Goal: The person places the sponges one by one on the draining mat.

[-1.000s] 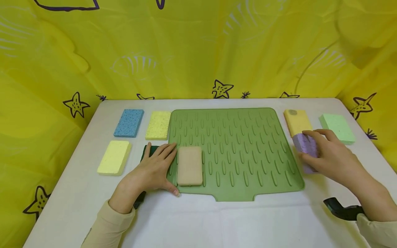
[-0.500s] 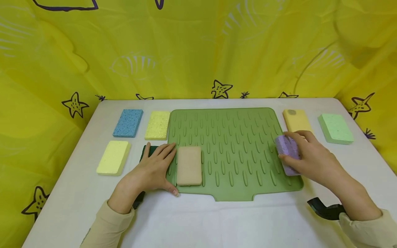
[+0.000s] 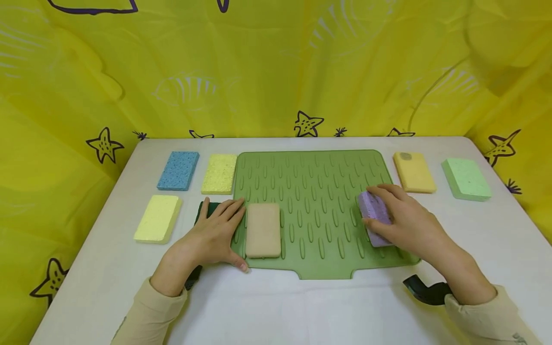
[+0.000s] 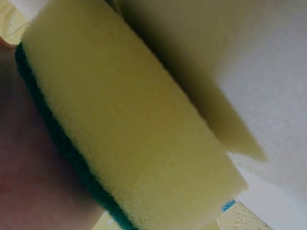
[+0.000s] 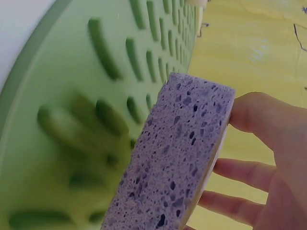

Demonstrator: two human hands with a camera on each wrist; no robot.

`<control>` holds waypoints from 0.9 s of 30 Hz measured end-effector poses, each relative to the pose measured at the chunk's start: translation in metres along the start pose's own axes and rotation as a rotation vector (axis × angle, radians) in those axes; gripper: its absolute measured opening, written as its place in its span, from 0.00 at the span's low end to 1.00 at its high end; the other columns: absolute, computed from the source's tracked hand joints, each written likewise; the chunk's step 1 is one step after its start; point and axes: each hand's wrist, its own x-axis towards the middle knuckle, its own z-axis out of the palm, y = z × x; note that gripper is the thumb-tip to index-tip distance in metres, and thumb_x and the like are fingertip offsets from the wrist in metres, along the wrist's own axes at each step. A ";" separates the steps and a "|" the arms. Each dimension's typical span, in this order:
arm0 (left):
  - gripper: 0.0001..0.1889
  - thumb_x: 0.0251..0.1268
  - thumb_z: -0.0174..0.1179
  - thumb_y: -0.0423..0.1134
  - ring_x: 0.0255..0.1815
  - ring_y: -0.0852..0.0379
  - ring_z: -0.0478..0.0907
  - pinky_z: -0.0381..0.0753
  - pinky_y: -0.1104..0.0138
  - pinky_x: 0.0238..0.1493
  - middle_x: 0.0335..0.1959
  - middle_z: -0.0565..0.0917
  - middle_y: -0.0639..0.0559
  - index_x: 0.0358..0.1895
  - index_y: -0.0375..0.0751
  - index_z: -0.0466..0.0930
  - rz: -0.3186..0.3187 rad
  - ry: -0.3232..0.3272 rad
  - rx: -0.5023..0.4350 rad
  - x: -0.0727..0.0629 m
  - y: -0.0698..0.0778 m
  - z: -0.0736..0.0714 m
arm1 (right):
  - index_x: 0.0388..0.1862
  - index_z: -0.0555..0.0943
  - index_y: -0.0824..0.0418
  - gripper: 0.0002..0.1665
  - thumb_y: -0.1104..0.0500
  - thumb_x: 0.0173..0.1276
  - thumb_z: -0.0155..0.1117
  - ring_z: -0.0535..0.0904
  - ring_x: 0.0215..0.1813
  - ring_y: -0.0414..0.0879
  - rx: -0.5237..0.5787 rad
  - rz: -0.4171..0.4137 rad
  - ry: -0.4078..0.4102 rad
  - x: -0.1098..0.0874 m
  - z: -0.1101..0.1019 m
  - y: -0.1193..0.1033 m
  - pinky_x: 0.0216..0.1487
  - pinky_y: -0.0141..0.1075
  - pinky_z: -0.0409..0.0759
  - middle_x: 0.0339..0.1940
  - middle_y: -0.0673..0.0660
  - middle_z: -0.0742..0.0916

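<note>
My right hand grips a purple porous sponge by its edges, above the right part of a green ridged mat. In the right wrist view the purple sponge shows its pitted face, with fingers along its far edge. My left hand lies spread over a scrub sponge and the mat's left edge. That scrub sponge, yellow with a dark green scouring layer, lies under the palm in the left wrist view; the head view shows only its green corners. A beige sponge lies on the mat beside the left hand.
Left of the mat lie a blue sponge and two yellow sponges, one farther back and one nearer. An orange-yellow sponge and a mint-green sponge lie at the right. A yellow patterned curtain surrounds the white table.
My right hand has carried the purple sponge leftward, from beside the mat's right edge to over the mat, uncovering the orange-yellow sponge. The left hand has stayed put.
</note>
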 end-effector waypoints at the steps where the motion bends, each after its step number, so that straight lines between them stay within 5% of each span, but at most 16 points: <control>1: 0.73 0.28 0.68 0.79 0.82 0.42 0.46 0.33 0.31 0.73 0.82 0.49 0.45 0.79 0.37 0.52 -0.001 0.000 -0.001 0.000 0.000 0.000 | 0.73 0.67 0.57 0.41 0.44 0.65 0.66 0.79 0.52 0.61 0.002 -0.008 -0.001 0.001 0.002 -0.003 0.39 0.57 0.80 0.68 0.64 0.73; 27: 0.73 0.27 0.68 0.80 0.82 0.43 0.46 0.35 0.29 0.72 0.82 0.49 0.45 0.79 0.37 0.52 0.003 0.006 0.007 0.000 0.000 -0.001 | 0.71 0.71 0.52 0.41 0.38 0.62 0.68 0.80 0.46 0.55 0.072 -0.045 -0.036 0.018 0.035 -0.057 0.35 0.46 0.80 0.62 0.61 0.77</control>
